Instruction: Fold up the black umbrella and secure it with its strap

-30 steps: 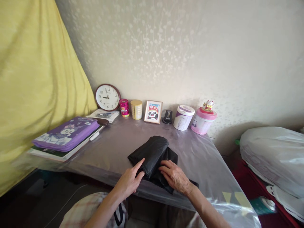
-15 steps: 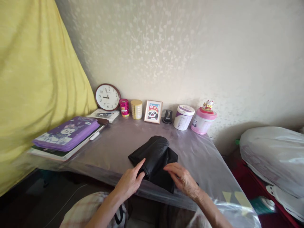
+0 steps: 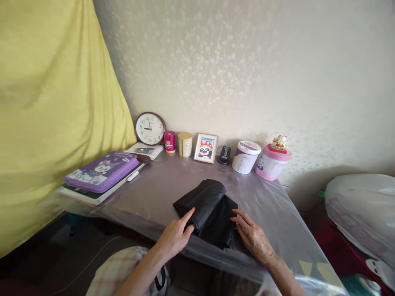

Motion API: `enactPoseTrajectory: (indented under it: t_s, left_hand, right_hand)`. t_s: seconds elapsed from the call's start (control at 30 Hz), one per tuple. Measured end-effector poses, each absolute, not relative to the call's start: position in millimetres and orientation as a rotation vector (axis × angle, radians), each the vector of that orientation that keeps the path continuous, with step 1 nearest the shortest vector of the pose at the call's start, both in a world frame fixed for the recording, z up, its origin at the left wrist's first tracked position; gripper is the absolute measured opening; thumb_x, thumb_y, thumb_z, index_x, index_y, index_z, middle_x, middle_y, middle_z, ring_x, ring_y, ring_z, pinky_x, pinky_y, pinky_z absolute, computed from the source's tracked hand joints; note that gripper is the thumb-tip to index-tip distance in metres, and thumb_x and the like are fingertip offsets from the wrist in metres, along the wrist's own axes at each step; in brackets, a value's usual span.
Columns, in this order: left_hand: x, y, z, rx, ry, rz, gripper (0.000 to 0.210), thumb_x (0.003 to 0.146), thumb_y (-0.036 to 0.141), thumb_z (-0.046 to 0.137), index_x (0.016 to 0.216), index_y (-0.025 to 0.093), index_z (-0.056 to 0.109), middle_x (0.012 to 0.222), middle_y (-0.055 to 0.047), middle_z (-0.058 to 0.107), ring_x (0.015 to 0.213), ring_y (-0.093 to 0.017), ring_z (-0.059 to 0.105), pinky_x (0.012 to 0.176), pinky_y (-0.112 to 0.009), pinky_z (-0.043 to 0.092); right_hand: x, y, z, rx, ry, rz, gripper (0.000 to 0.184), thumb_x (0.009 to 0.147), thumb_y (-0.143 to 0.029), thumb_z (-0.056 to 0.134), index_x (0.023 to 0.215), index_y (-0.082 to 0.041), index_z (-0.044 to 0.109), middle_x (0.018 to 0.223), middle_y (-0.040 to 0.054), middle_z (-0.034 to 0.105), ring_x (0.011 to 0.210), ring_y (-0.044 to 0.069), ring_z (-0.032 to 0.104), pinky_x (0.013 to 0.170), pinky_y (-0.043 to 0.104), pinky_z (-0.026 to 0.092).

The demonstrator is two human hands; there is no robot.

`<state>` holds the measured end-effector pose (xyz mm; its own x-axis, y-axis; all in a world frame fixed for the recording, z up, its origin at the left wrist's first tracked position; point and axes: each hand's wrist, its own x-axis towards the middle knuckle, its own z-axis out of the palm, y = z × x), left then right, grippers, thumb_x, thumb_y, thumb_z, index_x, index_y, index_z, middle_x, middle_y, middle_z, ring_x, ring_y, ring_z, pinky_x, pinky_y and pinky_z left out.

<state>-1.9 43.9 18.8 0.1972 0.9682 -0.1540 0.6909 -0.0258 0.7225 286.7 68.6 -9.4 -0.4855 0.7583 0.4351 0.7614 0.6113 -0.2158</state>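
Note:
A folded black plastic bag [image 3: 205,201] lies near the front edge of the table, creased and partly overlapping itself. At its near left edge, my left hand [image 3: 176,234] grips the folded layers between thumb and forefinger, with the thumb tip partly out of sight under the bag. My right hand [image 3: 253,238] is at the bag's right side, fingers stretched and a little apart, the fingertips resting on or just at its edge. The other fingers of my left hand are hidden beneath it.
A plastic sheet covers the table [image 3: 154,176]. A purple case [image 3: 103,170] lies on books at left. Along the wall stand a clock [image 3: 150,128], a pink can [image 3: 169,142], a yellow-lidded jar [image 3: 185,144], a picture frame [image 3: 206,148] and two tubs [image 3: 246,157].
My right hand has moved from over the bag's right part out to its edge, its fingers spreading. My left hand keeps its grip. The camera view has shifted slightly left.

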Motion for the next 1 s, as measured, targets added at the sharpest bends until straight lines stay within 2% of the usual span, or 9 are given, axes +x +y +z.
enactPoseTrajectory:
  t_s: [0.1,0.2,0.33,0.43,0.57,0.7,0.8,1.0]
  left_hand:
    - [-2,44,19,1.762,1.545,0.506,0.053,0.088,0.034,0.033,0.14,0.026,0.026,0.046,0.003,0.05,0.041,-0.011,0.049,0.057,-0.022,0.038]
    - [-3,43,16,1.744,1.526,0.535,0.053,0.088,0.034,0.035,0.14,0.028,0.027,0.047,0.003,0.051,0.041,-0.011,0.05,0.055,-0.021,0.039]
    - [-4,44,12,1.676,1.49,0.569,0.053,0.087,0.038,0.036,0.139,0.029,0.027,0.047,0.004,0.049,0.038,-0.011,0.051,0.05,-0.02,0.042]
    - [-5,44,13,1.583,1.434,0.588,0.056,0.087,0.041,0.036,0.14,0.027,0.025,0.046,0.004,0.048,0.039,-0.013,0.052,0.045,-0.021,0.043]
    - [-5,43,19,1.422,1.353,0.639,0.056,0.086,0.039,0.037,0.14,0.032,0.023,0.053,0.005,0.046,0.04,-0.013,0.052,0.04,-0.022,0.042]
    - [-5,44,24,1.271,1.321,0.64,0.057,0.085,0.042,0.038,0.139,0.035,0.021,0.057,0.004,0.046,0.041,-0.012,0.05,0.037,-0.021,0.04]
    - [-6,45,24,1.199,1.296,0.635,0.059,0.084,0.045,0.04,0.139,0.036,0.021,0.058,0.004,0.048,0.042,-0.012,0.05,0.038,-0.021,0.04]
    - [-8,47,23,1.173,1.286,0.62,0.062,0.084,0.048,0.041,0.14,0.036,0.018,0.059,0.003,0.049,0.043,-0.012,0.05,0.038,-0.02,0.039]
  right_hand:
    - [284,72,-8,-1.176,-2.264,0.015,0.028,0.091,-0.017,0.034,0.114,-0.023,0.048,0.128,0.0046,0.043,0.106,0.011,0.053,0.086,0.023,0.047]
    - [281,74,-10,-1.137,-2.215,0.023,0.033,0.09,-0.015,0.036,0.122,-0.023,0.04,0.13,0.0061,0.041,0.11,0.011,0.05,0.089,0.024,0.046]
    - [277,73,-14,-1.139,-2.162,0.038,0.031,0.088,-0.013,0.037,0.118,-0.02,0.037,0.129,0.0089,0.041,0.097,0.009,0.056,0.079,0.022,0.049]
    - [276,72,-15,-1.133,-2.157,0.034,0.028,0.088,-0.011,0.036,0.114,-0.019,0.039,0.128,0.0085,0.042,0.099,0.009,0.055,0.079,0.022,0.049]
    - [281,70,-16,-1.118,-2.248,0.002,0.032,0.088,-0.009,0.033,0.115,-0.021,0.046,0.13,0.0057,0.042,0.112,0.011,0.048,0.089,0.024,0.046]
    - [289,70,-19,-1.11,-2.365,-0.032,0.035,0.089,-0.01,0.032,0.116,-0.021,0.051,0.121,0.0044,0.051,0.107,0.011,0.052,0.09,0.025,0.045]
    - [295,73,-17,-1.103,-2.406,-0.067,0.033,0.088,-0.01,0.032,0.106,-0.021,0.057,0.115,0.0033,0.055,0.102,0.012,0.054,0.091,0.03,0.045]
    - [282,84,-2,-1.147,-2.333,-0.077,0.028,0.087,-0.015,0.037,0.104,-0.019,0.058,0.106,0.0055,0.058,0.095,0.015,0.054,0.087,0.032,0.045]
